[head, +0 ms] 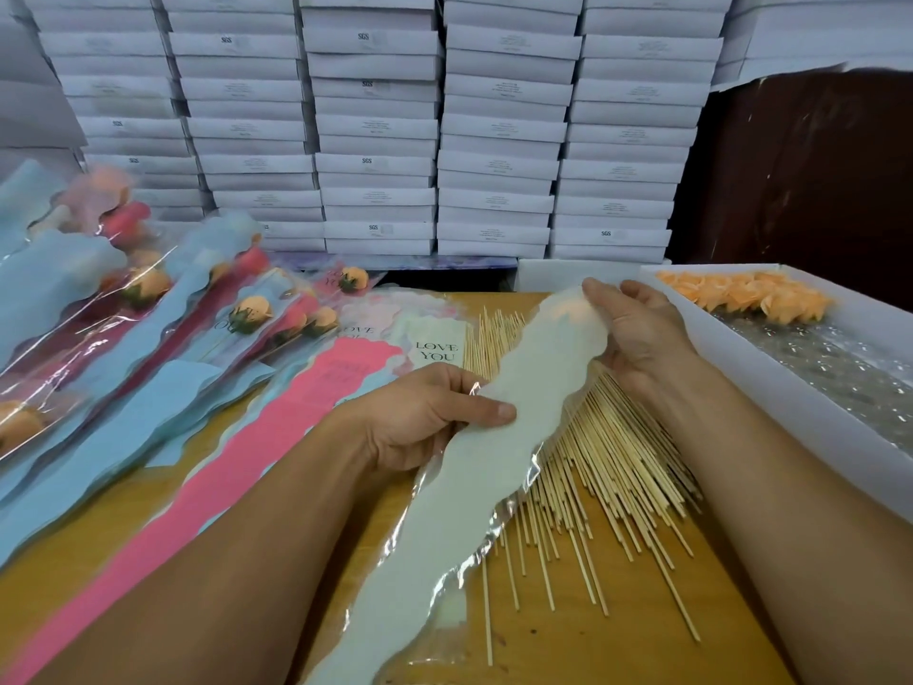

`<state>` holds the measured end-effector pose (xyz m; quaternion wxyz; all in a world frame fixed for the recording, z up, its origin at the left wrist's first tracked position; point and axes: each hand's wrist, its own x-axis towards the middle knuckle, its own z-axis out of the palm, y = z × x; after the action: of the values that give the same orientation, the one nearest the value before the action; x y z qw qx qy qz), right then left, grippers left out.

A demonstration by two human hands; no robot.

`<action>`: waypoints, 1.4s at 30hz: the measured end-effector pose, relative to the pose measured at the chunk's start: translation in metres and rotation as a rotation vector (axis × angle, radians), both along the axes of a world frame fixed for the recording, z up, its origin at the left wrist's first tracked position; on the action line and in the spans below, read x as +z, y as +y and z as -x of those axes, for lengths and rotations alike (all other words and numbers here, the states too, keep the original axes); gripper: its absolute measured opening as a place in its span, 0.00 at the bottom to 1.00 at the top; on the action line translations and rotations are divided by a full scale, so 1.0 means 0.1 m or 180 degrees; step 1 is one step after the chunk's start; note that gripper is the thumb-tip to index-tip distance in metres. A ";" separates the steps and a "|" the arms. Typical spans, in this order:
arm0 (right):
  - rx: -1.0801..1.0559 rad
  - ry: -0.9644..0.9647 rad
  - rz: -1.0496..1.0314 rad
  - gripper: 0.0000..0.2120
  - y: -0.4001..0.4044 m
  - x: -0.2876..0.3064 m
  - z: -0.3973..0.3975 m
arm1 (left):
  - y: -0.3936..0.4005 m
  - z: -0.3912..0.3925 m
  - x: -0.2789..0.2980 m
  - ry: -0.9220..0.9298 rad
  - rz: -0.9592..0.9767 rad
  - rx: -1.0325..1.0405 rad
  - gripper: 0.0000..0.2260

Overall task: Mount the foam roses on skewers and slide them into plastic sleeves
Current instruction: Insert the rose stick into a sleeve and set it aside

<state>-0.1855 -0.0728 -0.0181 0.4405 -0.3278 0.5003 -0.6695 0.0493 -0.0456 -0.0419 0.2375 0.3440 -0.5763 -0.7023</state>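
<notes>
Nearest the camera, low in the frame, the narrow tail of a long pale-green plastic sleeve with a wavy edge and clear film backing (474,491) trails toward the bottom centre; its long axis runs diagonally from there up to the upper right of centre, with the wide mouth at the far end. The left hand (425,417) pinches the sleeve at mid-length, thumb on top, probably to keep it steady and taut. Beneath and to the right, loose bamboo skewers (593,467) fan across the yellow wooden tabletop (583,630). Farther up, the right hand (637,328) curls around the sleeve's mouth, where a peach foam rose (568,311) shows faintly through the film, apparently being seated head-up inside; its skewer is not visible. At the right edge a white tray (790,388) holds more peach roses within easy reach. Finished sleeved roses (247,313) lie stacked at left, white boxes (375,140) beyond.
</notes>
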 end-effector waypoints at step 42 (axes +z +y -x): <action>0.2408 0.2092 0.0356 0.22 0.54 -0.04 -0.82 | 0.19 -0.30 0.62 -0.0358 0.1373 0.2450 0.27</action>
<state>-0.1031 -0.0185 -0.0226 0.4532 -0.7027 0.4221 -0.3501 0.0794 -0.0269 0.0204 0.5163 0.5137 -0.5516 -0.4066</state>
